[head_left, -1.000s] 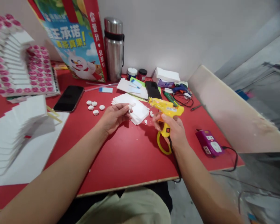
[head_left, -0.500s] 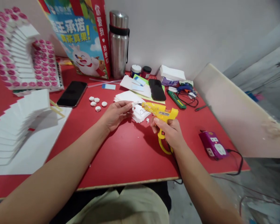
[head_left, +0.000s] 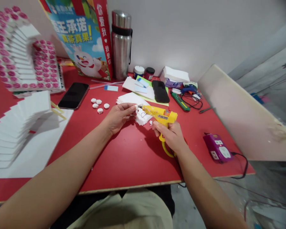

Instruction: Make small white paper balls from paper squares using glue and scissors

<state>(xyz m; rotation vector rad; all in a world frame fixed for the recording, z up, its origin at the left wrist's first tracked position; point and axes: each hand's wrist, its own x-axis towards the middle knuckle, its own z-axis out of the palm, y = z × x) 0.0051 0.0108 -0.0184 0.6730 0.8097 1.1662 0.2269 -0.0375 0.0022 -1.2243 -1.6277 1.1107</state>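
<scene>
My right hand (head_left: 169,135) grips a yellow glue gun (head_left: 159,114), with its nozzle pointing left. At the nozzle tip, my left hand (head_left: 121,117) pinches a small white paper piece (head_left: 137,107) between thumb and fingers; its exact shape is partly hidden. Beneath the nozzle and my left fingertips lies a stack of white paper sheets (head_left: 143,119). Several small round white pieces (head_left: 100,111) lie to the left of my left hand. A tiny white scrap (head_left: 151,122) rests just below the glue gun.
On the left stand a pink-and-white paper structure (head_left: 50,74) and fanned white panels (head_left: 19,127). Behind are a phone (head_left: 73,95), a printed bag (head_left: 85,41), a steel flask (head_left: 121,47) and a black phone (head_left: 160,91). A purple box (head_left: 218,149) with a cable sits at right.
The glue gun and my right hand have shifted slightly left, and the gun's back end has dipped. My left hand stays almost still, with the white piece at the nozzle.
</scene>
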